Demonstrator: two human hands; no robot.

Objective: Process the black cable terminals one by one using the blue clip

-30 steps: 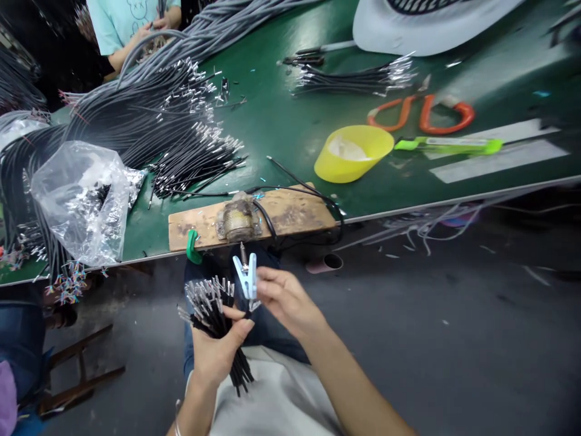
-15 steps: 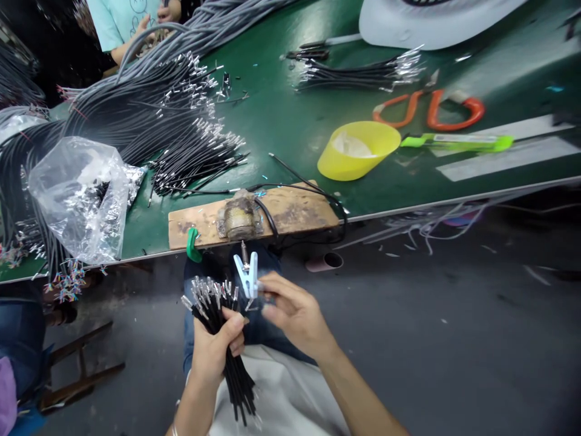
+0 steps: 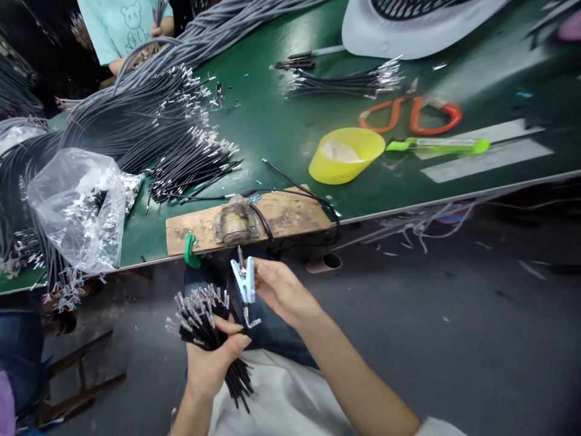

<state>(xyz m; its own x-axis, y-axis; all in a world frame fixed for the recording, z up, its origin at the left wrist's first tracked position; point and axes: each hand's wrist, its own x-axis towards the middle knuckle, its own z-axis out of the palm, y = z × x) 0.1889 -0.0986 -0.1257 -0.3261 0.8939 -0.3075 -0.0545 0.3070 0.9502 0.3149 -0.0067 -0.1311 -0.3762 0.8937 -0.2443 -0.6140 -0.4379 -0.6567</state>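
My left hand [image 3: 211,360] grips a bundle of short black cables [image 3: 204,321] with silver metal tips that fan out up and to the left. My right hand [image 3: 279,290] holds a light blue clip [image 3: 244,280] just right of the bundle's tips. Both hands hover over my lap, below the table edge. Directly above the clip, a wooden board [image 3: 290,212] with a rusty metal fixture [image 3: 233,223] and a black wire lies at the front edge of the green table [image 3: 272,121].
A large pile of black cables [image 3: 149,127] and a clear plastic bag [image 3: 75,206] cover the table's left. A yellow bowl [image 3: 345,154], orange-handled scissors [image 3: 408,115], a green knife [image 3: 438,145] and a white fan [image 3: 408,24] lie right. Another person [image 3: 122,27] sits at the far side.
My left hand has dropped slightly and tilted the bundle's tips further left. My right hand has lifted the clip a little toward the board.
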